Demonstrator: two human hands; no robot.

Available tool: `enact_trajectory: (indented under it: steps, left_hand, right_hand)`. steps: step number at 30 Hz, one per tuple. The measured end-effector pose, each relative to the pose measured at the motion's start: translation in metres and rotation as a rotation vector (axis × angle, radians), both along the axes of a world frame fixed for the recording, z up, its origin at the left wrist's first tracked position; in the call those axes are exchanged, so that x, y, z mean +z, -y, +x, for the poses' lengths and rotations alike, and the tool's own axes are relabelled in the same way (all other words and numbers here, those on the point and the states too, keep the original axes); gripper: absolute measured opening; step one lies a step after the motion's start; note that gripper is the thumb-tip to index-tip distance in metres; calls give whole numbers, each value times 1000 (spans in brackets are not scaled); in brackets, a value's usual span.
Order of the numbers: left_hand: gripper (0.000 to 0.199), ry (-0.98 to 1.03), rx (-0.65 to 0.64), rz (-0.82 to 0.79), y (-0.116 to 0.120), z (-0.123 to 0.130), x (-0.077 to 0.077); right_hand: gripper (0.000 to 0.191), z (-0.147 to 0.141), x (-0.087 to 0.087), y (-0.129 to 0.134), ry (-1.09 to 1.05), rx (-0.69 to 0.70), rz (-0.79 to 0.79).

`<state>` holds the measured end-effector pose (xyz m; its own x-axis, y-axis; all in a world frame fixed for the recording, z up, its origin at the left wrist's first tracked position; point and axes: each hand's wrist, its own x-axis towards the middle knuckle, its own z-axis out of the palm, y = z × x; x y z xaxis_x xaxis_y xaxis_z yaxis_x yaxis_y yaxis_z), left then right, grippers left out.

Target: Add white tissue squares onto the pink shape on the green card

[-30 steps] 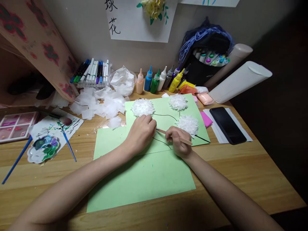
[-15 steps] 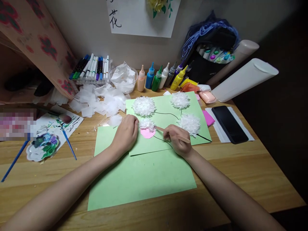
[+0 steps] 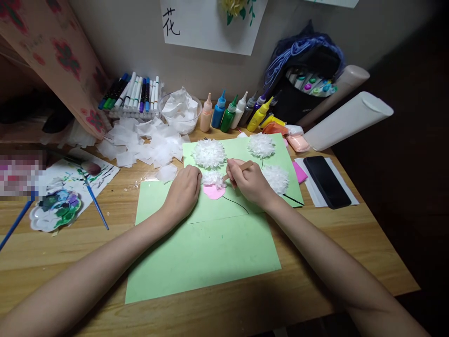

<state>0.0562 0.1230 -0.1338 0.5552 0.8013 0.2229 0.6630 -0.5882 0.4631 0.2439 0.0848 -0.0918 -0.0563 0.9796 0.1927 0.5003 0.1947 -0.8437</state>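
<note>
stick (image 3: 246, 166), pinched in our right hand (image 3: 250, 182), slants from near left to far right, its tip at the right edge of white petals (image 3: 212, 178) on a pink circle (image 3: 213, 192) lying between our hands. our left hand (image 3: 184, 188) curls just left; we cannot tell its grip. far left, a clear bowl (image 3: 199, 115) holds tissue (image 3: 179, 110); far right, a black holder (image 3: 298, 105) has markers (image 3: 313, 86).

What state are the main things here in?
Left bare hand: curled, resting on light-green paper
Right bare hand: gripping slim tan stick
Round pink paper: partly covered with crumpled white tissue
Black rectangular phone: screen dark
Clear plastic bowl: holding white scraps
White scalloped palette: smeared with paint
</note>
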Motion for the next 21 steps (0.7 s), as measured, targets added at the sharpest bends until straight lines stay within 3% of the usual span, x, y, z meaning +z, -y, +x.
enact_trajectory:
  steps: [3,8,21]
  left_hand:
    - [21,-9,-1,12,0,0,-1]
    - [22,-9,-3,0,0,0,-2]
    - [22,-21,7,18,0,0,0]
  right_hand:
    - [48,1,0,3,-42,-13,38]
    - [48,8,-18,28,-160,-186,179]
    - [43,4,-38,36,-112,-172,200]
